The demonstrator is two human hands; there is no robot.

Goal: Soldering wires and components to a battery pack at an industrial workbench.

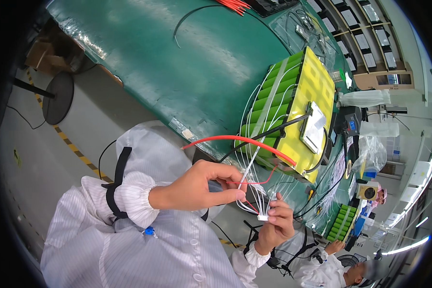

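My left hand (197,186) is closed, thumb and fingers pinched at a thin red wire (259,183); white wires pass right by its fingertips. My right hand (277,223) grips a small white plug connector (262,218), from which a bundle of thin white wires (254,188) fans out. Those wires run up to a battery pack (273,98) of green cylindrical cells with a yellow side. A white flat module (313,127) is fixed on that yellow side. A thick red cable (225,138) and a thick black cable (273,129) arch from the pack above my left hand.
The pack stands on a green-topped bench (177,62). Red wires (234,6) lie at its far edge. Another green cell pack (342,223) is by a co-worker (321,271) at lower right. A round stand base (59,98) is on the floor at left.
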